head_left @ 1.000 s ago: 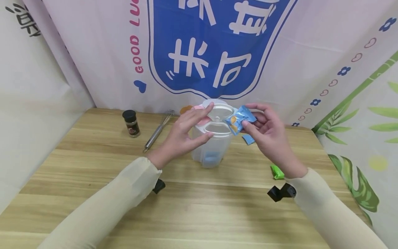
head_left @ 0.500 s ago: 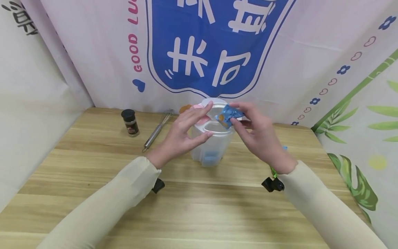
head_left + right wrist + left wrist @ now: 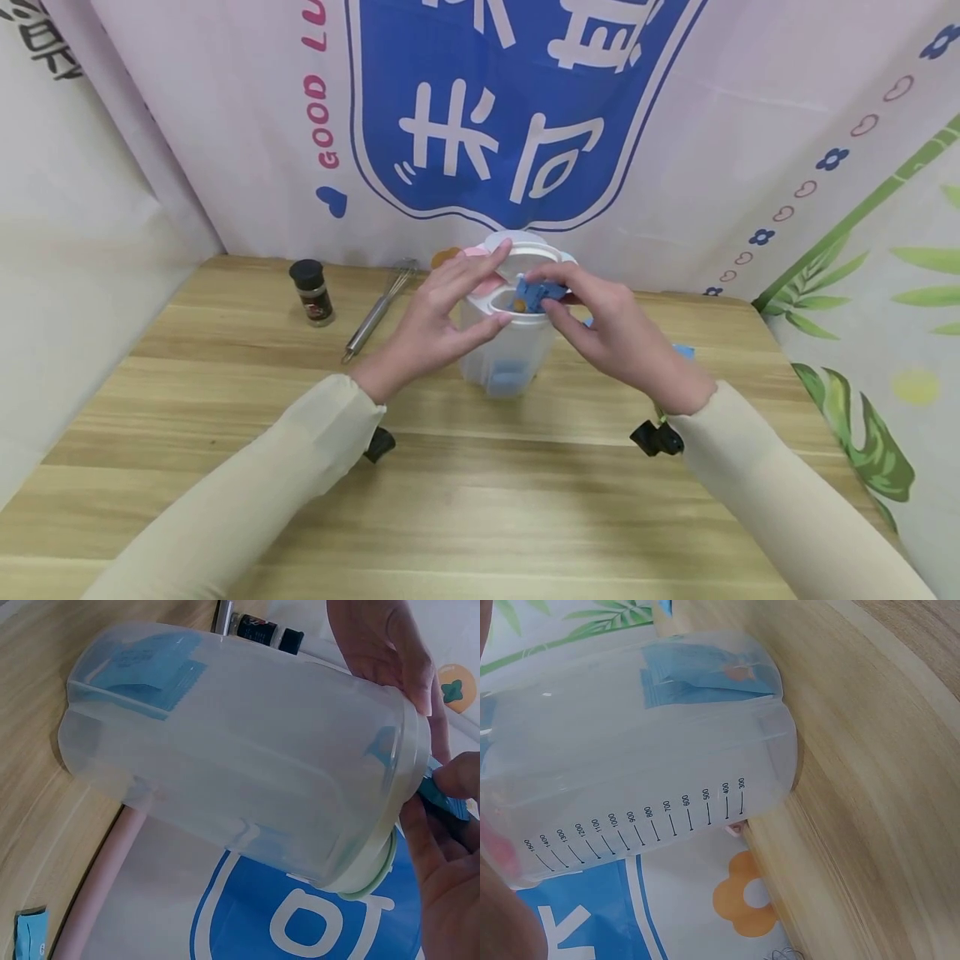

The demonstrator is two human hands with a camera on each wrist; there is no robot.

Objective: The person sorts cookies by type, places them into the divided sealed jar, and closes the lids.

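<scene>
A clear plastic storage container (image 3: pixel 504 354) stands upright near the back of the table, its near lid flap (image 3: pixel 525 262) raised. Graduation marks run down its wall in the left wrist view. Blue packets (image 3: pixel 146 671) lie at its bottom. My left hand (image 3: pixel 438 321) rests across the container's top, fingers stretched over the pink lid section (image 3: pixel 480 287) and thumb at the front rim. With thumb and fingers, my right hand (image 3: pixel 618 337) pinches a small blue snack packet (image 3: pixel 534 296), which is partly in the opening.
A black-capped seasoning shaker (image 3: pixel 311 293) and a metal whisk (image 3: pixel 378 312) are at the left. Another blue packet (image 3: pixel 683 351) lies right of the container. A printed cloth (image 3: pixel 675 192) hangs behind the table.
My right hand has moved left and down, bringing the blue packet from beside the raised flap into the container's opening. My left hand has stayed on the container's top.
</scene>
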